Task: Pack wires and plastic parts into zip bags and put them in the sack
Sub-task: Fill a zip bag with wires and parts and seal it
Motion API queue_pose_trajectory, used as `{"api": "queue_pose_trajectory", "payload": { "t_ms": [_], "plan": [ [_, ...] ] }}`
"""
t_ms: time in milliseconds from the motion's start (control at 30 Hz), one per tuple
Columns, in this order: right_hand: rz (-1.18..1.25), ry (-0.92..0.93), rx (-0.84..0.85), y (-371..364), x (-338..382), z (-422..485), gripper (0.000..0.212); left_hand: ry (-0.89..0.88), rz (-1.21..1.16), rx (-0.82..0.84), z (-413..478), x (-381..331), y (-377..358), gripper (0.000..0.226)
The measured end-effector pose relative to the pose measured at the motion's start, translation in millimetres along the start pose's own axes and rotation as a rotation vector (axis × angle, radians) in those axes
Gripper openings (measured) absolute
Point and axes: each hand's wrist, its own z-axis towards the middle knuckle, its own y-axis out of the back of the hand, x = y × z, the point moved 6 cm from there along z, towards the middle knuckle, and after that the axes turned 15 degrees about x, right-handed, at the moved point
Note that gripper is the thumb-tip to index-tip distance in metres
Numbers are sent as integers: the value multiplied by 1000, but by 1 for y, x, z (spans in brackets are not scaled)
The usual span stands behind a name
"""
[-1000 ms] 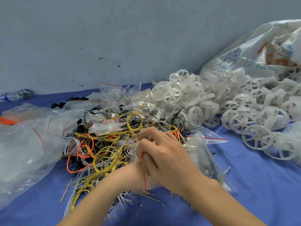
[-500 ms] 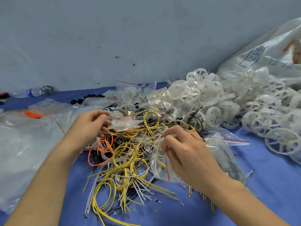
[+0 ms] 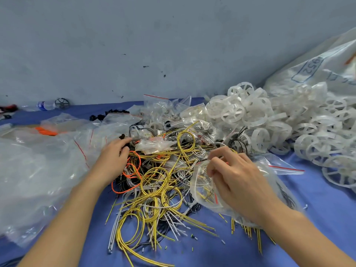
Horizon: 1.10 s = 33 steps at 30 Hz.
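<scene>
I count two hands, one sack (image 3: 312,74) at 2 o'clock, cut off by the frame edge, and white plastic wheels (image 3: 256,120) heaped against it, too many to count. The right hand (image 3: 237,180) pinches the mouth of one zip bag (image 3: 200,189) at the wire tangle's (image 3: 159,182) 3 o'clock side. The left hand (image 3: 113,158) curls into the tangle at 10 o'clock; its fingertips are buried, so I cannot tell its grip. Bare blue cloth (image 3: 317,209) lies at 4 o'clock.

A small packing workshop: heaped wires (image 3: 154,182), white plastic wheels (image 3: 269,122), zip bags (image 3: 159,106), a scuffed wall (image 3: 134,45).
</scene>
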Motion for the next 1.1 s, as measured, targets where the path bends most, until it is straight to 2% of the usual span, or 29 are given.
{"api": "queue_pose_trajectory", "payload": {
  "t_ms": [167,367,533,733,933,1100],
  "plan": [
    [4,42,52,-4,22,-3,20,24,14,-11,10,7,-5,36],
    [-34,131,222,-33,49,-6,6,30,44,-45,16,14,-7,30],
    [-79,190,346,-52,59,-12,10,24,45,-54,16,18,-8,29],
    [-6,173,288,-45,49,-10,8,23,83,-65,19,23,-7,24],
    [208,21,121,-23,13,-2,17,27,59,-44,20,24,-5,23],
    [248,-86,54,-11,-18,1,13,-5,93,-16,18,15,-5,23]
  ]
}}
